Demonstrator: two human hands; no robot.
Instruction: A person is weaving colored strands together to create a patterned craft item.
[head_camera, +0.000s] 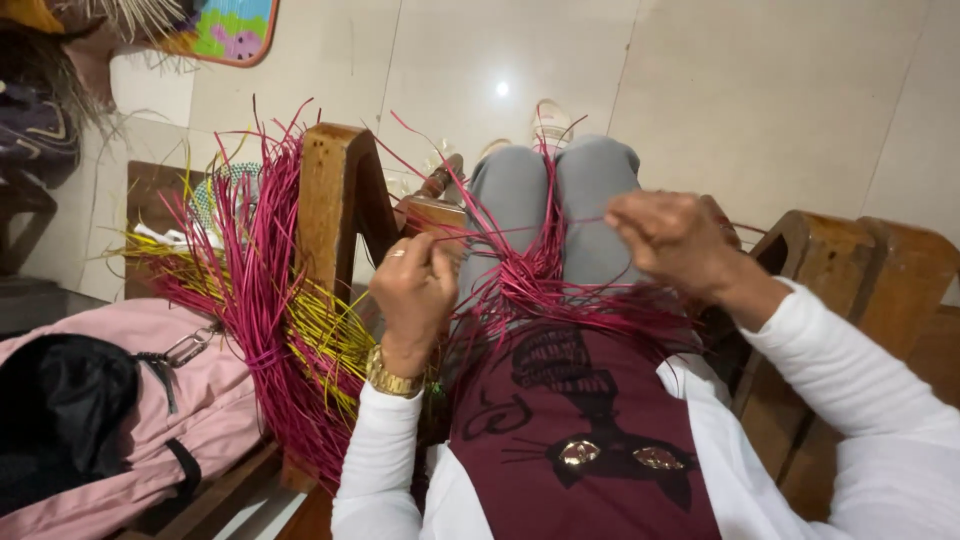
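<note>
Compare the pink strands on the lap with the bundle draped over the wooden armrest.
The pink strands on the lap are only pink, spread loosely across the knees, and both the left hand and right hand pinch them. The bundle over the armrest mixes pink with yellow, hangs thick and gathered, and no hand touches it. Both are thin, stiff, reed-like strips.

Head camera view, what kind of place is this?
Probably a home room used for hand weaving: a pale tiled floor, a wooden chair, and a bundle of pink and yellow strips beside a pink backpack.
</note>
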